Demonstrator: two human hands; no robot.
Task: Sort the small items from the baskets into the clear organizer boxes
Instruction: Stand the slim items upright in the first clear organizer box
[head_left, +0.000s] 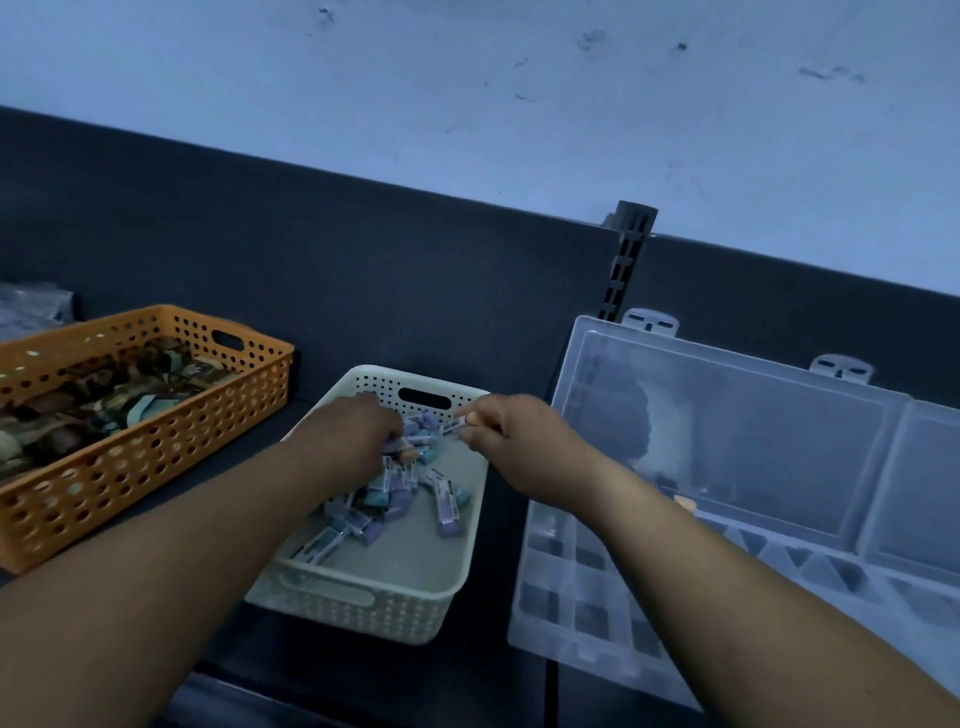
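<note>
no readable text, small packets' (395, 493) print too blurred

Left basket (130, 493) beside middle basket (353, 608); small items (395, 493) in it; organizer box (571, 613) right.

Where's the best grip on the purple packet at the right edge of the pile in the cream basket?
Pinch the purple packet across its two long edges, near the middle, coming straight down. It lies flat on the cream basket floor at the edge of the pile, with bare floor on its right for a fingertip.
</note>
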